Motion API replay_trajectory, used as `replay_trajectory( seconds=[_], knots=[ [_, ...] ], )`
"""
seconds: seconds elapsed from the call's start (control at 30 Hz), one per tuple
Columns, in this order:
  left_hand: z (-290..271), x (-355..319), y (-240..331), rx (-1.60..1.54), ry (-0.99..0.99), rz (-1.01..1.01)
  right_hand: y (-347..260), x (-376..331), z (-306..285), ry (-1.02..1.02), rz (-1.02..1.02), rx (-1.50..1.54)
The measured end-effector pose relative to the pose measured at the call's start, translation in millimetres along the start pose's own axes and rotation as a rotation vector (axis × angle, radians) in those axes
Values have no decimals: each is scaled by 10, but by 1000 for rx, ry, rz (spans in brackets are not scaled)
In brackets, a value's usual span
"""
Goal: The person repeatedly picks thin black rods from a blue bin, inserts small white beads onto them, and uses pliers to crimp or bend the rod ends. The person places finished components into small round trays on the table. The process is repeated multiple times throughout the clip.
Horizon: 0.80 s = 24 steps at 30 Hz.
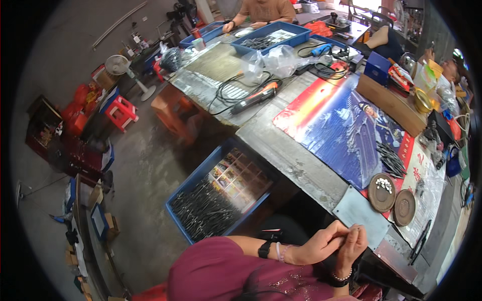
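Pinching close together, the fingers of the left hand point(324, 246) and right hand point(353, 246) meet at the near edge of a pale plate point(351, 205) on the bench point(296, 160). Fine two-handed work seems the step in hand; the next move probably calls for a light, steady pinch. Both sets of fingers curl inward, but whether they grasp a small piece cannot be told. Just beyond the fingers sits a brown dish point(380, 203) with white bits point(384, 185); a second dish point(404, 206) lies right of them, dark slim pieces point(391, 159) farther ahead.
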<state>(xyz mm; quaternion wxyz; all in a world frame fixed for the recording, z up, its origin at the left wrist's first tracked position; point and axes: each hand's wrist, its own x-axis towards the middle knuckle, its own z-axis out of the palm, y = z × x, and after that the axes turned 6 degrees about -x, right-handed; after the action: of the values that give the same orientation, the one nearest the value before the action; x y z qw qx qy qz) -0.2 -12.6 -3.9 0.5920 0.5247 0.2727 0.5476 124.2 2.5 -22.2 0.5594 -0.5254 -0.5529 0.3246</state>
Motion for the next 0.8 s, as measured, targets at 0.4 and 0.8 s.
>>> replay_trajectory(
  seconds=[0.4,0.8],
  knots=[
    [40,11,-59,-14,57,0,29,-74,-6,52,-219,-355],
    [86,2,-76,-134,56,-58,92,-78,25,158,-223,142]
  ],
)
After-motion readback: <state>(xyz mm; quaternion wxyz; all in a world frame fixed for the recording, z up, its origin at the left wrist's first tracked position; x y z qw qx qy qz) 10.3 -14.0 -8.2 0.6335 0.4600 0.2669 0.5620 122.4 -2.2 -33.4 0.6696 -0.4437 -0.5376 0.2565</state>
